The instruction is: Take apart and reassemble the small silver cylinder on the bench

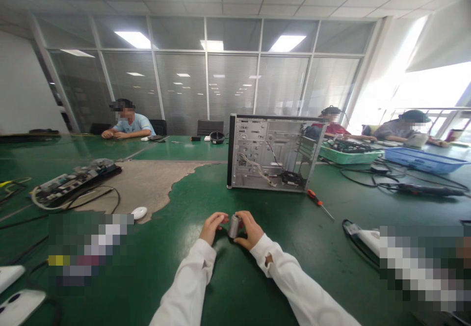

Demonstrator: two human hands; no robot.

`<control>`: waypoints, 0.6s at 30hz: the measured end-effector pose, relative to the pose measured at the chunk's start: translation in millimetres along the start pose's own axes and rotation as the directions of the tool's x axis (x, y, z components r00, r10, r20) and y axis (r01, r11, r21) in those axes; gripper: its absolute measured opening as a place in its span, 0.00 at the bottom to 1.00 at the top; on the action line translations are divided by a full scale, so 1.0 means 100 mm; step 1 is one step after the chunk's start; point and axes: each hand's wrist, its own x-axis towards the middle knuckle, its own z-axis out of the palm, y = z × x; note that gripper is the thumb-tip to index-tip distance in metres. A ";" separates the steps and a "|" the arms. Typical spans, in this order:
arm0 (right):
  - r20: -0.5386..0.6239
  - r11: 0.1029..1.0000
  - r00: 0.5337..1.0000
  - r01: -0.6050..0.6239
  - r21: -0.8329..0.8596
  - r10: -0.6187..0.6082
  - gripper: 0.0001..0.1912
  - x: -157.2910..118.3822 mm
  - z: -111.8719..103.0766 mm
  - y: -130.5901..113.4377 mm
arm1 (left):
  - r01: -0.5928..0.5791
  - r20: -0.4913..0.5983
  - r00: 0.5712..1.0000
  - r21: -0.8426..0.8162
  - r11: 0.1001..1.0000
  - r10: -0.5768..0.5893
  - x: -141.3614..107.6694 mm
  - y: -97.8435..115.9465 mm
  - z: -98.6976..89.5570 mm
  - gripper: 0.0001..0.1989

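Note:
A small silver metal cylinder (pixel 234 228) stands on the green table (pixel 191 277) between my two hands. My right hand (pixel 250 229) is wrapped round its right side, thumb low and fingers near its top. To the left of the cylinder, my left hand (pixel 212 226) hovers with fingers half curled and apart, holding nothing that I can see. An open computer case (pixel 272 154) stands upright beyond my hands, its cables and a black fan showing inside. By its lower right corner lies an orange-handled screwdriver (pixel 315 198).
A green basket (pixel 349 156) and a blue basket (pixel 427 160) sit at the right, with black cables nearby. Left, a circuit assembly (pixel 75 183) lies on a torn patch (pixel 147 178) near a white oval object (pixel 140 213). Several people sit across the table.

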 end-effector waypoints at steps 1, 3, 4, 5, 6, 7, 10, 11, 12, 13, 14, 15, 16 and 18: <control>0.010 1.000 1.000 0.008 0.015 -0.008 0.38 -0.01 0.00 -0.01 | -0.004 -0.001 1.000 0.000 1.000 0.004 0.00 0.00 0.00 0.15; 0.026 0.999 0.999 0.024 0.023 -0.024 0.38 -0.03 0.00 -0.04 | -0.013 0.005 1.000 0.003 1.000 0.013 0.00 0.00 0.00 0.14; 0.031 0.999 0.999 0.033 0.017 -0.034 0.38 -0.04 0.00 -0.05 | -0.017 0.011 1.000 0.008 1.000 0.017 0.00 0.00 0.00 0.14; 0.032 0.999 0.998 0.045 0.007 -0.045 0.37 -0.05 0.01 -0.07 | -0.022 0.019 1.000 0.015 1.000 0.021 0.00 0.00 0.00 0.13; 0.033 0.998 0.997 0.063 -0.002 -0.063 0.35 -0.06 0.01 -0.10 | -0.026 0.028 0.999 0.025 0.999 0.025 0.00 0.00 -0.01 0.13; 0.031 0.996 0.996 0.087 -0.009 -0.087 0.33 -0.06 0.02 -0.12 | -0.029 0.036 0.999 0.036 0.999 0.028 0.00 -0.01 -0.01 0.13; 0.007 0.986 0.986 0.169 -0.015 -0.169 0.29 -0.07 0.02 -0.18 | -0.034 0.051 0.998 0.046 0.998 0.032 0.01 -0.02 -0.01 0.14; -0.005 0.982 0.982 0.188 -0.014 -0.188 0.29 -0.08 0.01 -0.19 | -0.034 0.055 0.998 0.039 0.999 0.032 0.01 -0.03 -0.02 0.14; -0.018 0.980 0.980 0.198 -0.010 -0.199 0.29 -0.08 0.01 -0.19 | -0.033 0.057 0.998 0.027 0.999 0.031 0.01 -0.03 -0.02 0.14; -0.036 0.980 0.980 0.198 -0.003 -0.198 0.29 -0.08 0.00 -0.19 | -0.029 0.057 0.998 0.015 0.999 0.028 0.02 -0.04 -0.02 0.15; -0.063 0.982 0.980 0.188 0.009 -0.187 0.28 -0.08 0.00 -0.17 | -0.024 0.056 0.998 0.005 1.000 0.023 0.02 -0.05 -0.02 0.15; -0.098 0.985 0.981 0.172 0.024 -0.169 0.27 -0.07 0.00 -0.16 | -0.017 0.054 0.998 -0.002 1.000 0.018 0.03 -0.05 -0.02 0.15; -0.140 0.987 0.979 0.154 0.040 -0.147 0.24 -0.07 0.01 -0.13 | -0.011 0.051 0.999 -0.005 1.000 0.012 0.03 -0.06 -0.02 0.14; -0.223 0.990 0.969 0.124 0.068 -0.106 0.17 -0.05 0.02 -0.09 | -0.005 0.045 0.999 -0.002 1.000 0.005 0.04 -0.08 -0.02 0.14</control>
